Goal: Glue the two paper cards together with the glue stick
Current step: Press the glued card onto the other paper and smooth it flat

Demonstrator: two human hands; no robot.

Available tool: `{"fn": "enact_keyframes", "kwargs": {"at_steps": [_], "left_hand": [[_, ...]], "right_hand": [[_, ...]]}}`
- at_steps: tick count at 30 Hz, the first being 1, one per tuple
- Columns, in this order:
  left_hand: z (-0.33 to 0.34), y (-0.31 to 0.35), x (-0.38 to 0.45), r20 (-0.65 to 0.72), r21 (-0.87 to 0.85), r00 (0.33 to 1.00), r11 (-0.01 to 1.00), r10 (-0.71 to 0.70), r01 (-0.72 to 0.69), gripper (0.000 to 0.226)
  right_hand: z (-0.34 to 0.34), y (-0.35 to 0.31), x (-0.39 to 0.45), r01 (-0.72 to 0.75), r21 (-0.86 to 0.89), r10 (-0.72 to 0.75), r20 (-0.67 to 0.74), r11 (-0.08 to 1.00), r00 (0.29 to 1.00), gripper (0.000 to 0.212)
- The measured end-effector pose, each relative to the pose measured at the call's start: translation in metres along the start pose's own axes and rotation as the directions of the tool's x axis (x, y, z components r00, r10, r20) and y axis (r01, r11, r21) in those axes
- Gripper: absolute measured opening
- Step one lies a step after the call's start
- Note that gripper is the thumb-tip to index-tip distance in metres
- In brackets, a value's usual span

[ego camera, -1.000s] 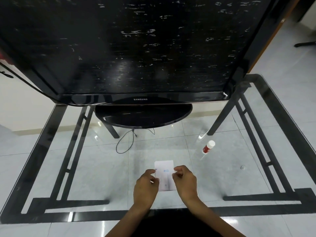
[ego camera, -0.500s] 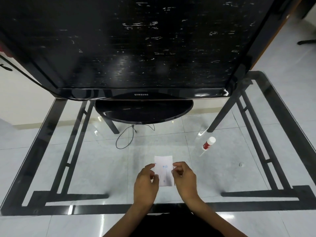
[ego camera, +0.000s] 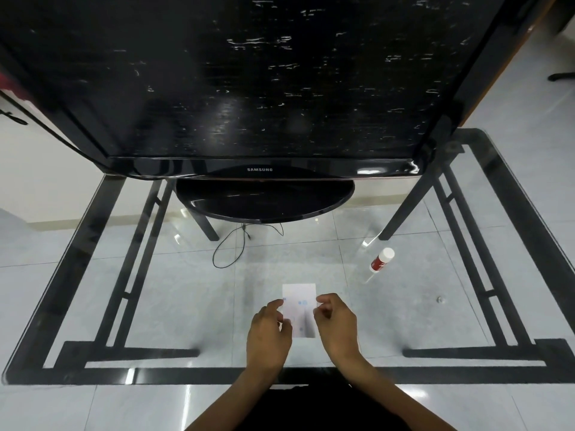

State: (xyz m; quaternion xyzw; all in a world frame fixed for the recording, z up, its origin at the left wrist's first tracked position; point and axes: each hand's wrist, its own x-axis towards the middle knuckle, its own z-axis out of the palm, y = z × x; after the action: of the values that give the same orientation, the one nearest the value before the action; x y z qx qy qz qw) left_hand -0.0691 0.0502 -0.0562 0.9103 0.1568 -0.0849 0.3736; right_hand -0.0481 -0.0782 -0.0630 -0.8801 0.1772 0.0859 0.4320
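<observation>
Glass table (ego camera: 342, 253) — television (ego camera: 249, 82), tiled floor (ego camera: 529, 126)

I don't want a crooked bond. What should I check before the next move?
1. Cards flat on glass table: ok.
2. Two cards lined up: cannot tell, only one white face shows.
3. Left hand at the cards' left edge: ok.
4. Right hand at the right edge: ok.
5. Glue stick capped, lying clear to the right: ok.
6. Glue already applied: cannot tell.
</observation>
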Motion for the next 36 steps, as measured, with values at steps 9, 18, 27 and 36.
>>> {"fn": "enact_keyframes", "kwargs": {"at_steps": [9,18,27,36], "left_hand": [[0.0015,-0.0026,0.0022,0.021,0.018,1.0,1.0,0.003,-0.003,0.041],[0.0038,-0.0034,0.0057,0.029,0.07,0.999,0.997,0.018,-0.02,0.042],[0.0048,-0.0071,0.0087,0.062,0.154,0.997,0.987,0.046,-0.055,0.043],[0.0055,-0.01,0.0095,0.086,0.198,0.993,0.976,0.078,-0.094,0.044]], "right_hand": [[0.002,0.0008,0.0013,-0.009,-0.013,0.009,0.005,1.0,1.0,0.019],[0.004,0.0002,0.0026,-0.004,-0.05,0.004,0.004,0.999,1.0,0.02],[0.0044,-0.0011,0.0038,0.061,-0.161,-0.058,0.025,0.985,0.998,0.023],[0.0055,0.001,0.0071,0.095,-0.226,-0.085,0.054,0.969,0.995,0.024]]}}
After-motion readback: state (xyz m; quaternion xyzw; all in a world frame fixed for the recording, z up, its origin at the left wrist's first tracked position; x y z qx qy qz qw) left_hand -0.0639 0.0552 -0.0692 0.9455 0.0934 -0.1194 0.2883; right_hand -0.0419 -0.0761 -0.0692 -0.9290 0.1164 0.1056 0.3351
